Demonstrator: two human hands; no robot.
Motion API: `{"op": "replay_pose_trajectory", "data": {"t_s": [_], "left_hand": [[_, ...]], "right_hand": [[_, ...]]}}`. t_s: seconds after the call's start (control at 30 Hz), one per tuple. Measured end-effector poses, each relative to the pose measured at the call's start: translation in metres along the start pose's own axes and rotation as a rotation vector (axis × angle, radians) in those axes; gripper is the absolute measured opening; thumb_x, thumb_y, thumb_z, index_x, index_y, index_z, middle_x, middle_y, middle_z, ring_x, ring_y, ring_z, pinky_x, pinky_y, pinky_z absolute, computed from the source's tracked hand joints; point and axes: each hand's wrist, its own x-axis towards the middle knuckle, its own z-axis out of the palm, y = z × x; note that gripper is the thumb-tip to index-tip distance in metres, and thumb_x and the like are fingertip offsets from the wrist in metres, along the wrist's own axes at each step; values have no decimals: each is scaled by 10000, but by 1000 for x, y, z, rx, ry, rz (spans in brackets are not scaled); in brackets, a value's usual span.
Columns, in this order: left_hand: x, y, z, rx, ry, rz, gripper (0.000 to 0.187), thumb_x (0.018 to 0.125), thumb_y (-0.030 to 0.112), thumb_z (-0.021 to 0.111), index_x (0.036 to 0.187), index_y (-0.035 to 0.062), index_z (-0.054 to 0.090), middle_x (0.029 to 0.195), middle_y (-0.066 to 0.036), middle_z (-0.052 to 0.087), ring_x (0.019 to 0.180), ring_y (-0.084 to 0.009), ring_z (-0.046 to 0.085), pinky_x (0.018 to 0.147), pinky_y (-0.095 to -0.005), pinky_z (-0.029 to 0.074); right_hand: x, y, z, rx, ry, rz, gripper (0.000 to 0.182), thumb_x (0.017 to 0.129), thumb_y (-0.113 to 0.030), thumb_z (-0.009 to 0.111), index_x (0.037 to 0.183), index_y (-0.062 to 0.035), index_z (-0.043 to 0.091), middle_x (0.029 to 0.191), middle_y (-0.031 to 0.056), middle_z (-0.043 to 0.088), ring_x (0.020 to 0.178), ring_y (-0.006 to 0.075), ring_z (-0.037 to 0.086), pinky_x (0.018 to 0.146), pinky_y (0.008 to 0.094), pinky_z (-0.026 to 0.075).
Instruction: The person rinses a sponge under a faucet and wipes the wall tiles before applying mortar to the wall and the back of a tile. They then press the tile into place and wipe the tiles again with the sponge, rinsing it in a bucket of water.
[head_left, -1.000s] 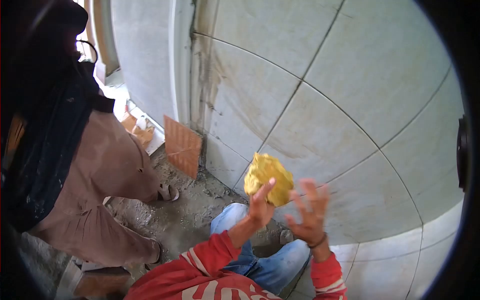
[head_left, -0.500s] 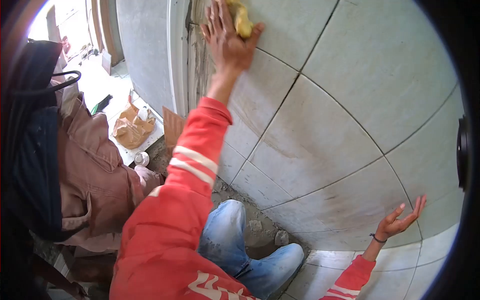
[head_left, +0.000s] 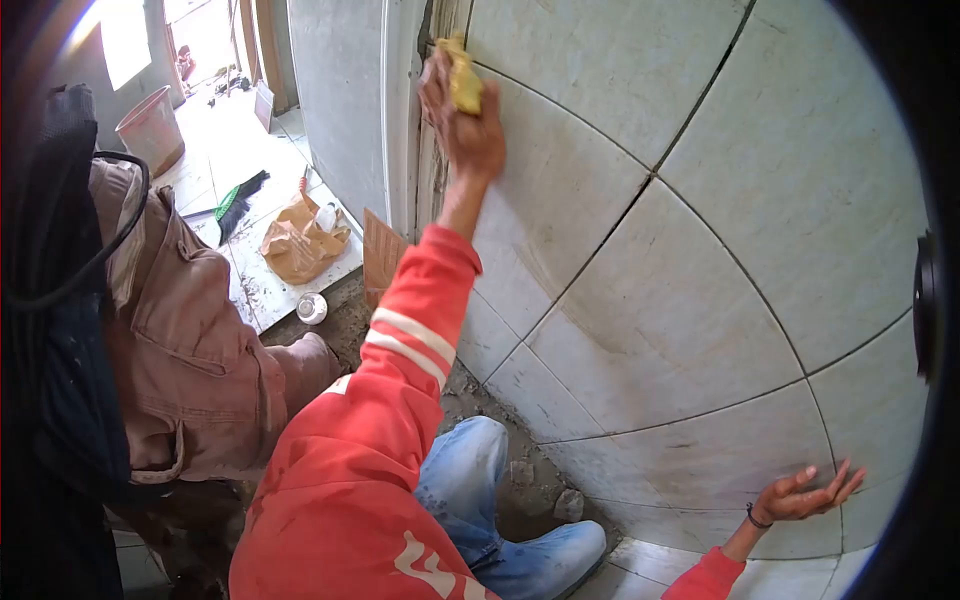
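My left hand (head_left: 465, 125) is high on the tiled wall (head_left: 690, 310), by the door frame. It presses a piece of yellow sponge (head_left: 465, 85) against the tile, the sponge showing between thumb and fingers. Low on the right, my right hand (head_left: 800, 497) is held against the wall with its fingers stretched out and nothing in it. A dark band circles that wrist. Brownish smears mark the tiles between the two hands.
At left stands a person in dusty pink trousers (head_left: 190, 350). Behind are a brown paper bag (head_left: 300, 245), a green broom head (head_left: 238, 208), a bucket (head_left: 152, 130) and a white cup-like container (head_left: 312, 308). Rubble (head_left: 568, 505) lies along the wall's foot.
My left hand has slid with the sponge toward the door frame, its thumb now closer to the sponge. The view has shifted, bringing the bucket in. My right hand stays low on the wall.
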Motion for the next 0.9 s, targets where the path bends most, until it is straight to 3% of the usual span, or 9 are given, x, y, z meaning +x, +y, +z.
{"op": "replay_pose_trajectory", "data": {"t_s": [0.07,0.13,0.23,0.37,0.4,0.63,0.73,0.83,0.9], "left_hand": [[-63,-20,-10,242,-30,339,804,1032,457,571,1648,14,305,1701,-203,312,1582,-413,252,1283,-536,177],[-121,-51,-35,264,-88,267,779,1034,391,562,1660,20,285,1714,-214,294,1593,-416,244,1297,-535,149],[-116,-62,-52,219,-147,241,753,1031,360,579,1646,11,319,1706,-219,311,1588,-416,260,1295,-531,168],[2,-35,-13,126,-68,441,567,1038,244,582,1530,-22,487,1613,-220,456,1532,-418,355,1267,-520,241],[18,-50,-8,232,-195,126,583,1037,247,584,1541,-23,471,1619,-222,448,1532,-409,353,1270,-515,228],[-183,-105,-64,163,-115,147,675,1020,211,560,1622,-10,350,1711,-226,294,1601,-422,216,1296,-527,158],[-153,-97,-65,190,-159,185,697,1003,225,583,1616,-19,359,1699,-241,311,1594,-428,235,1294,-530,166],[-25,-73,-33,192,-148,578,674,968,217,650,1569,-10,445,1632,-268,408,1530,-459,352,1258,-536,262],[47,-79,-10,544,-351,360,669,958,284,716,1512,-22,502,1581,-270,465,1479,-462,409,1209,-517,333]], "right_hand": [[0,3,-1,-4,-12,-11,486,1125,-338,463,1404,47,566,1548,274,484,1456,417,467,1195,523,386],[-3,5,1,-20,-1,-9,486,1127,-336,459,1407,47,564,1541,271,492,1455,416,470,1196,521,388],[-3,7,3,7,9,-30,485,1128,-332,460,1413,47,561,1532,272,501,1456,410,473,1200,518,392],[-4,6,3,35,15,-39,450,1123,-291,497,1366,74,599,1499,277,540,1429,406,505,1164,489,404],[-4,6,4,25,26,-48,441,1121,-283,505,1356,78,601,1481,278,556,1425,408,510,1162,490,408],[-10,17,5,-31,22,-94,421,1121,-264,514,1336,87,605,1398,253,628,1408,417,531,1141,489,432],[-8,15,5,-15,29,-81,417,1120,-263,518,1332,87,599,1382,234,645,1413,416,530,1136,487,436],[-11,18,4,-57,9,-100,421,1120,-275,513,1368,54,598,1423,252,609,1406,397,543,1148,501,443],[-10,14,7,-37,20,-119,415,1119,-276,520,1360,50,607,1423,248,611,1392,390,556,1140,492,451]]}}
